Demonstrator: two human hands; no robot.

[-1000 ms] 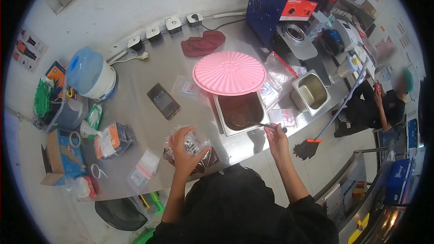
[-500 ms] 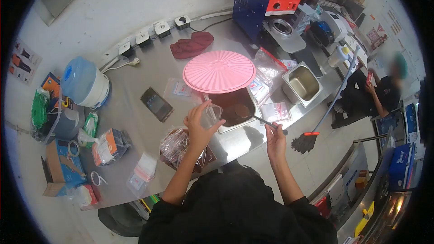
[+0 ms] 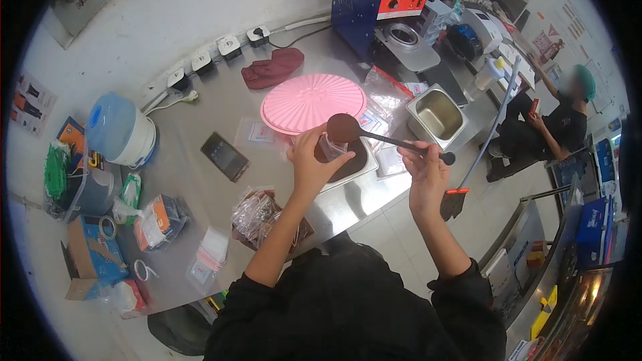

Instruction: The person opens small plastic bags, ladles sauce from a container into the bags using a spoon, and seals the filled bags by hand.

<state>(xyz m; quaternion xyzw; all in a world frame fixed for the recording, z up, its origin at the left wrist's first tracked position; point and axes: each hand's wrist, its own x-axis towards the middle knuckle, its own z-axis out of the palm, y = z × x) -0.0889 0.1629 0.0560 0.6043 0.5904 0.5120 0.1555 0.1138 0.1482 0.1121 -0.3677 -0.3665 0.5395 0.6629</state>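
above the table (image 3: 194, 210), left hand (image 3: 309, 168) loosely cups an obscured, perhaps plastic pouch (image 3: 332, 147); right hand (image 3: 428, 179) grips a ladle (image 3: 344, 128).

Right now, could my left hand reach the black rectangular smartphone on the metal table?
Probably yes: only flat metal tabletop seems to lie between the left hand and the phone, though that hand holds a clear plastic bag.

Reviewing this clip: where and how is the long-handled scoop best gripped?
Probably by the far end of its dark handle, coming from the person's right, as the right hand does. The handle is long and slim, and the round bowl, which looks full of something brown, sits at the opposite end, so it should be kept level.
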